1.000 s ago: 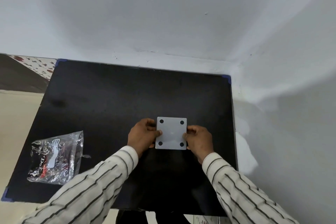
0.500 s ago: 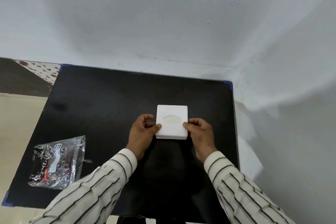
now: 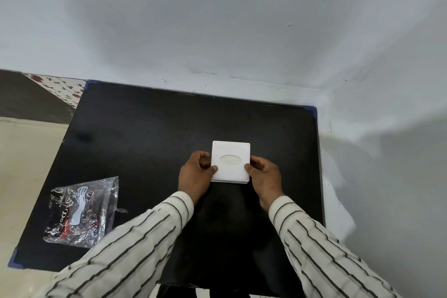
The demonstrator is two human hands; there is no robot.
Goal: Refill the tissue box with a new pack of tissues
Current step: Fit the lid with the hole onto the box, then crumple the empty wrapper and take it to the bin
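Observation:
A square white tissue box [image 3: 230,151] rests on the black table [image 3: 145,140], its top face up and showing an oval opening with pale tissue inside. My left hand [image 3: 194,175] grips the box's left edge, thumb on top. My right hand [image 3: 264,176] grips the right edge the same way. A crumpled clear plastic tissue wrapper [image 3: 81,213] with red and white print lies flat at the table's front left, well apart from both hands.
White walls meet in a corner just behind and to the right of the table. Blue tape marks the table's corners [image 3: 313,111]. A beige floor [image 3: 21,164] and a patterned dark strip show at the left.
The box was bottom side up, showing its dark round feet. It has been flipped over and now sits with the oval opening upward, a little farther from me.

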